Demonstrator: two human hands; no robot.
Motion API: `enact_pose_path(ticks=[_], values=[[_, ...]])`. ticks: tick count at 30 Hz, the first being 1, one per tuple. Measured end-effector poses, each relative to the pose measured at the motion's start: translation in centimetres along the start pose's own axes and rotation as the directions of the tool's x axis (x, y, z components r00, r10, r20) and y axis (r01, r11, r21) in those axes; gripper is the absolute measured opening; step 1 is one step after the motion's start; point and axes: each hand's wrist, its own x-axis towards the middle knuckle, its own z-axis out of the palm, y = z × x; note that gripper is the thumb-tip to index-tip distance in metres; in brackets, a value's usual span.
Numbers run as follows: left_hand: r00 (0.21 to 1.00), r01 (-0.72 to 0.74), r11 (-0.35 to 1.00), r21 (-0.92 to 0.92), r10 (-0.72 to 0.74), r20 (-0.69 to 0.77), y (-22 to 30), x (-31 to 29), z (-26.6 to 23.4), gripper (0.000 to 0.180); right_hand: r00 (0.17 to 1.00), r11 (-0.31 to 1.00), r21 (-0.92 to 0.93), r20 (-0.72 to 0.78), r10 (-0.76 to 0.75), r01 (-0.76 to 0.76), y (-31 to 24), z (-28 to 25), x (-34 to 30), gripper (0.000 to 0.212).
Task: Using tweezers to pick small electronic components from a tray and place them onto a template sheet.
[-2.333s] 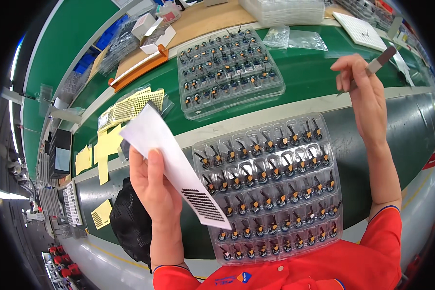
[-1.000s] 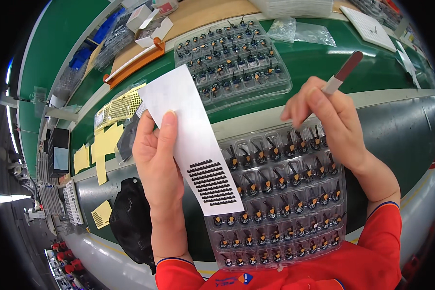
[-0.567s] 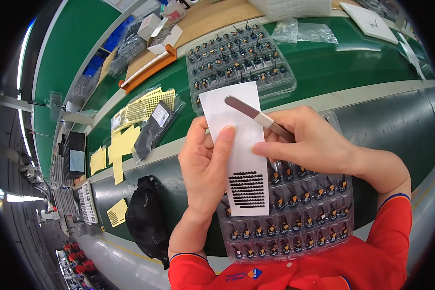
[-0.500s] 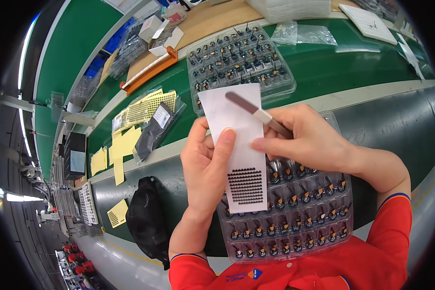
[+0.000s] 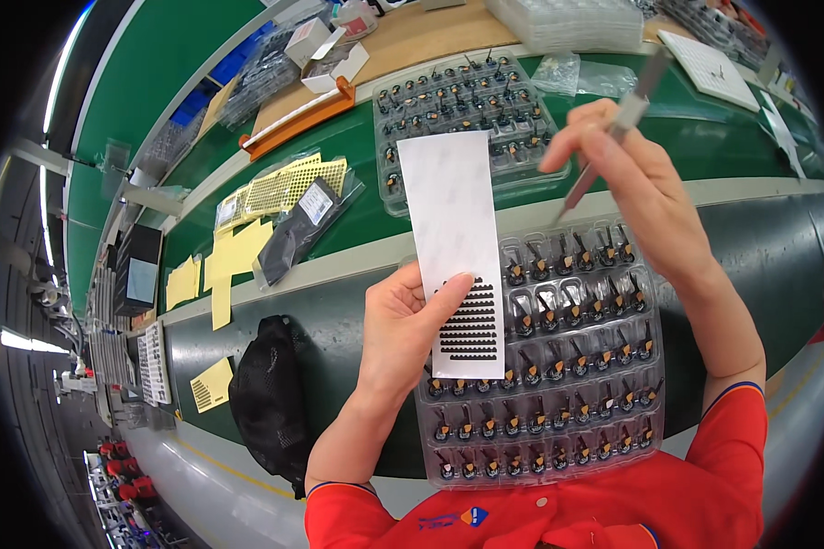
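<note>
My left hand point(image 5: 401, 320) is closed on a long white backing sheet point(image 5: 450, 201), its thumb lying over rows of small black stickers point(image 5: 469, 329) near the lower end. To the right and higher up, my right hand point(image 5: 645, 188) grips metal tweezers point(image 5: 630, 112), slightly blurred. Their narrow tip points down at the upper edge of a clear plastic tray point(image 5: 654, 384), apart from the sheet. Rows of small dark parts with thin stems and orange-brown spots point(image 5: 558, 368) fill that tray. The sheet covers part of its left side.
Another filled tray point(image 5: 383, 137) lies beyond on the green bench. Yellow sticker sheets point(image 5: 238, 252) and a dark bagged packet point(image 5: 295, 236) are at left. A black mesh bag point(image 5: 267, 393) lies near the front edge. An orange holder point(image 5: 293, 119) stands at the back.
My right hand has come off the sheet and moved up and right with the tweezers, whose tip now points downward. My left hand's thumb has shifted down the sheet onto the black rows.
</note>
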Motion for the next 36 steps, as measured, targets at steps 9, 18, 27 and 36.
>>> enact_pose_path(ticks=[9, 18, 27, 36], values=[[0.998, -0.029, 0.998, 0.054, 0.031, -0.05, -0.6, -0.2, 0.3, 0.018, 0.956, 0.97, 0.179, 0.27, 0.114, -0.166, -0.2, 0.6, -1.5, 0.017], [0.998, -0.051, 0.991, 0.122, 0.055, -0.034, -0.9, -0.2, 0.5, 0.018, 0.944, 0.944, 0.198, 0.254, 0.211, -0.264, 0.4, 0.8, -1.8, 0.013], [0.997, -0.062, 0.988, 0.14, 0.068, -0.038, -1.0, 0.1, 0.5, 0.019, 0.947, 0.942, 0.204, 0.236, 0.217, -0.267, 0.7, 0.8, -1.7, 0.013], [0.998, -0.048, 0.991, 0.123, 0.054, -0.043, -0.9, 0.2, 0.5, 0.019, 0.945, 0.933, 0.237, 0.247, 0.212, -0.272, 1.3, 0.8, -1.4, 0.014]])
